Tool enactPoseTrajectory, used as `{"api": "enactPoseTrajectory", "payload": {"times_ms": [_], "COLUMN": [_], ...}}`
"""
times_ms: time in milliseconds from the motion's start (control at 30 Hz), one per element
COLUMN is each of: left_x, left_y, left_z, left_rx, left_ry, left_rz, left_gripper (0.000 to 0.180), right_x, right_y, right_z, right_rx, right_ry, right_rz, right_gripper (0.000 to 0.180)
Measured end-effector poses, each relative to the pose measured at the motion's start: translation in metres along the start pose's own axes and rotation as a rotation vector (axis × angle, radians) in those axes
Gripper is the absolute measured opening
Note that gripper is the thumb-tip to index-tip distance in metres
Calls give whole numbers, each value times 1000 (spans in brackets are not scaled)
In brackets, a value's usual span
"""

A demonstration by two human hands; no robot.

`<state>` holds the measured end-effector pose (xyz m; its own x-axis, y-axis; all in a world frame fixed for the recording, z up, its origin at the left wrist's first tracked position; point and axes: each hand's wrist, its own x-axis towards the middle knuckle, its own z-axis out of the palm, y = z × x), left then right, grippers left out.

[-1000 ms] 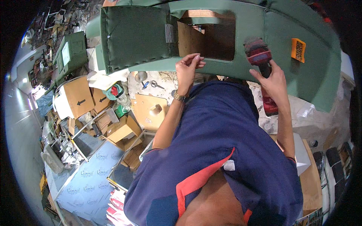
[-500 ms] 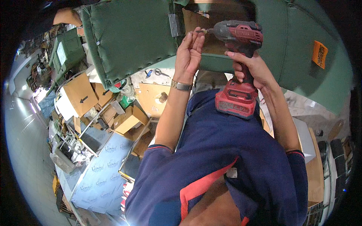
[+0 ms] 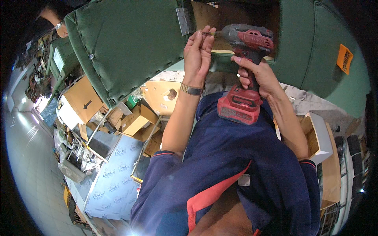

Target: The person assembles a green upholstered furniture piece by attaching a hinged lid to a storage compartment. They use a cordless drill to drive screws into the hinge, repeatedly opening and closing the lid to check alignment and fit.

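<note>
My right hand [image 3: 256, 76] is wrapped round the grip of a red and black cordless impact driver [image 3: 256, 37], its battery hanging low in front of my shirt. The driver's bit points left. At its tip, my left hand [image 3: 198, 55] pinches a thin screw [image 3: 208, 34] between thumb and fingers; its exact shape is too small to tell. Just left of these fingertips, a metal hinge [image 3: 183, 20] is fixed on the edge of a green upholstered panel [image 3: 126, 47]. Behind the driver is the brown inside of a green upholstered piece [image 3: 297, 43].
An orange tag [image 3: 344, 59] hangs on the green upholstery at right. Another person's hand [image 3: 55, 21] is at the panel's far left corner. Cardboard boxes [image 3: 139, 122], a blue-wrapped sheet [image 3: 114, 177] and clutter stand at left. An open white box [image 3: 317, 137] is beside my right arm.
The view has shifted a little, and the green panel sits further left. The driver has tilted slightly, its battery moving left. The other person's hand has come to the panel's corner.
</note>
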<state>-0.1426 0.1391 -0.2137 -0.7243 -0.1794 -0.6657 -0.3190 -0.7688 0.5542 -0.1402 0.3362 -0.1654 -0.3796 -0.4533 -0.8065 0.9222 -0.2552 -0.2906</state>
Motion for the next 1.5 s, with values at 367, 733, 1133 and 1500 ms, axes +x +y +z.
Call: {"api": "enactPoseTrajectory", "payload": {"times_ms": [367, 733, 1133, 1500], "left_x": [8, 7, 6, -91], "left_y": [-13, -8, -7, 19], "left_z": [-19, -16, -17, -37], "left_rx": [-1, -118, -173, 632], "left_ry": [162, 65, 50, 266], "left_rz": [-82, -113, -96, 122], "left_gripper": [19, 28, 30, 26], "right_x": [19, 42, 54, 57], "right_y": [-2, 8, 15, 19], "right_z": [-3, 8, 7, 9], "right_rx": [105, 339, 339, 287], "right_ry": [-60, -85, -112, -98], "right_rz": [167, 223, 269, 246], "right_gripper": [31, 24, 25, 22]}}
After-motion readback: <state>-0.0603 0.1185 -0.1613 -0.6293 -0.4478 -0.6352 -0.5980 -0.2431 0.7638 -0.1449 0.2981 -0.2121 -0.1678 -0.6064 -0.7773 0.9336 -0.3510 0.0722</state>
